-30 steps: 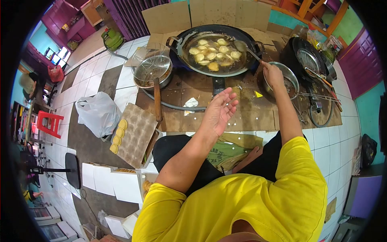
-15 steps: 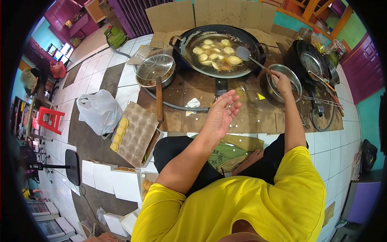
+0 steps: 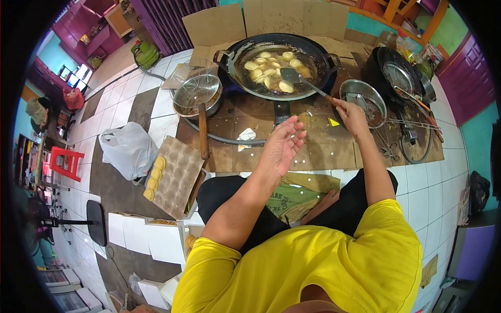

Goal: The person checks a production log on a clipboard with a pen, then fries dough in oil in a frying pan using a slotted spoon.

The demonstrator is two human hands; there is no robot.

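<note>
My right hand [image 3: 352, 117] grips the wooden handle of a metal spatula [image 3: 290, 75]. Its flat blade is over the right part of a large black wok [image 3: 223, 58], among pale, rounded pastries [image 3: 259, 73] frying in oil. In front of the wok, my left hand [image 3: 285, 143] is raised with the palm turned sideways and the fingers apart, holding nothing. Several uncooked pastries [image 3: 152, 183] lie in a row on the left edge of a brown tray [image 3: 180, 175], left of my left forearm.
A strainer with a wooden handle [image 3: 204, 130] rests across a pot left of the wok. To the right stand a metal bowl [image 3: 383, 109] and a black pot [image 3: 368, 73]. A white plastic bag [image 3: 128, 148], white boxes [image 3: 164, 242] and a gas hose [image 3: 235, 141] lie around.
My right hand has moved slightly left and down, carrying the spatula blade from the wok's right side further in over the pastries. My left hand stays nearly still.
</note>
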